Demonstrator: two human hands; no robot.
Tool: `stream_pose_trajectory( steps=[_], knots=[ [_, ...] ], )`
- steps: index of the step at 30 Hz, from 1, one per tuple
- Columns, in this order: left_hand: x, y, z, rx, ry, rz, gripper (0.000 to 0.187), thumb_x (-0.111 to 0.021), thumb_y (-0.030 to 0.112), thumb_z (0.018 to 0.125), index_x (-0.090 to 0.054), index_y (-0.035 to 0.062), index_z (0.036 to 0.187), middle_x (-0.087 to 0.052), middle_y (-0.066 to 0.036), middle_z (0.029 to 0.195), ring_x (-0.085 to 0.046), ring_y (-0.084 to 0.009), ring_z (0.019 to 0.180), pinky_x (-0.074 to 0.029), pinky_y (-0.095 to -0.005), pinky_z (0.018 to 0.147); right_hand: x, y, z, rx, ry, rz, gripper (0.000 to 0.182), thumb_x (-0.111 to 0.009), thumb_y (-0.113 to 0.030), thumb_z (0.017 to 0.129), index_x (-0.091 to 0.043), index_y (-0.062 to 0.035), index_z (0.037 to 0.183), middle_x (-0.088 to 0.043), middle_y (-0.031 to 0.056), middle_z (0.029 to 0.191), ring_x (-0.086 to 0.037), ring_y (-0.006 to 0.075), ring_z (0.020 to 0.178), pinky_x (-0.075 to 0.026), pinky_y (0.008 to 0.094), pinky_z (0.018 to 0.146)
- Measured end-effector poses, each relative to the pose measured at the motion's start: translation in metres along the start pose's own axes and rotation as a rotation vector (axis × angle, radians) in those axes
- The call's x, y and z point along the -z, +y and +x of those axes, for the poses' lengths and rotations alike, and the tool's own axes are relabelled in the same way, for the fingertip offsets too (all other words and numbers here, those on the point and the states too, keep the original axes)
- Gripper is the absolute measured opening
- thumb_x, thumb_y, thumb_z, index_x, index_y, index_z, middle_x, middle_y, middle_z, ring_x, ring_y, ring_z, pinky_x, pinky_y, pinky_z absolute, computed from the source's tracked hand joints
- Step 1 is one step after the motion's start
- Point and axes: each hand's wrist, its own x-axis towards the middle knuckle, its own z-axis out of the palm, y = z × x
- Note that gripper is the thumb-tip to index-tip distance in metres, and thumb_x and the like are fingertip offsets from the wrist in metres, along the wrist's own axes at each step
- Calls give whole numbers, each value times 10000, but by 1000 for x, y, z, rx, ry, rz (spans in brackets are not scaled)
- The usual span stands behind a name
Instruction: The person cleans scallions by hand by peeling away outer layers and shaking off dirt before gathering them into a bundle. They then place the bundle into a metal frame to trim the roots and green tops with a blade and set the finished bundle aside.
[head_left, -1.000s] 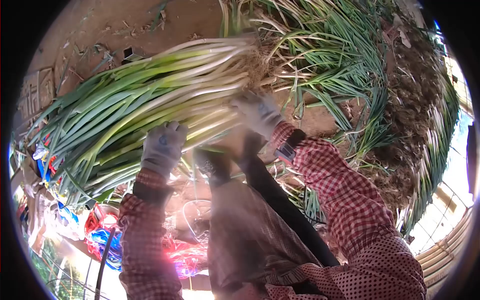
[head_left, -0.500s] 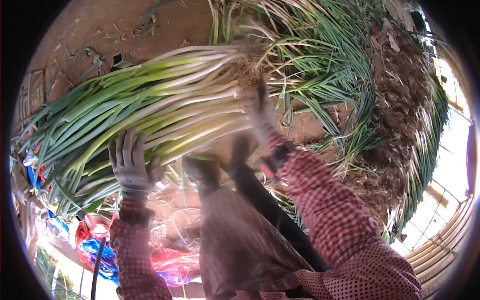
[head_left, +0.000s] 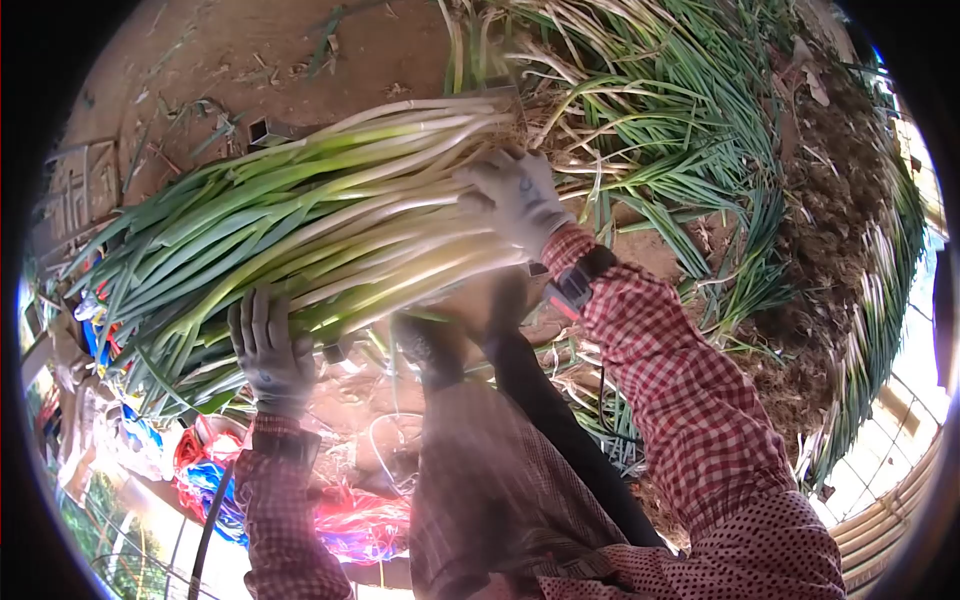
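Note:
A large bundle of long green onions (head_left: 330, 200) lies across the middle, with green leaves to the left and white stalks to the right. My left hand (head_left: 272, 350), in a pale work glove, rests with its fingers stretched out on the near side of the leaves. At the white end, my gloved right hand (head_left: 515, 195) lies over the stalks close to the roots, back of the hand up and fingers apart. It covers part of the root ends.
Loose green onions (head_left: 660, 130) are heaped on the soil at upper right. A row of upright ones (head_left: 870, 330) curves along the right side. Red and blue plastic string (head_left: 215, 490) lies at lower left. A small metal box-like end (head_left: 265, 132) sticks out behind the bundle.
My right hand has moved from the root ends onto the top of the white stalks. My left hand stays at the leaves. The whole view has shifted slightly.

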Motion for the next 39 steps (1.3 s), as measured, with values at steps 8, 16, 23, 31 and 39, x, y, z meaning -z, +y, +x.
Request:
stream_pose_trajectory(
  steps=[8,16,23,31,39],
  knots=[
    [-28,-26,-7,8,-48,139,439,-384,391,1000,-531,92,1286,-518,-124,1355,-500,-348,1229,-345,-542,1071,-10,16,-46,24,130,102,228,-797,-183,741,-699,-127,939,-686,64,927,-661,225,912,-546,363,766],
    [-5,7,21,-11,154,-42,263,-574,186,916,-612,81,1154,-577,-129,1264,-555,-353,1139,-456,-485,984,2,39,-51,-563,70,1055,256,-595,-1,921,-676,-78,1152,-691,66,1094,-657,130,954,-542,237,870],
    [-23,21,67,22,46,-257,279,-645,88,833,-620,70,1110,-628,-115,1137,-597,-344,1043,-496,-450,906,19,32,-35,-463,-256,415,271,-715,-65,811,-652,-52,1074,-702,52,930,-652,128,847,-527,262,813],
    [-52,10,62,44,-52,-217,337,-591,199,849,-621,128,1177,-614,-87,1159,-585,-342,1043,-480,-474,924,18,42,-40,-413,-240,809,410,-705,-31,766,-538,-32,1140,-584,44,969,-589,137,899,-526,274,811],
    [-49,13,65,103,-153,-196,392,-622,160,824,-636,131,1214,-583,-121,1172,-536,-366,1089,-449,-476,939,33,24,-50,-229,-23,697,389,-672,16,745,-593,-25,1124,-598,70,872,-609,184,806,-516,287,778]
  ],
)
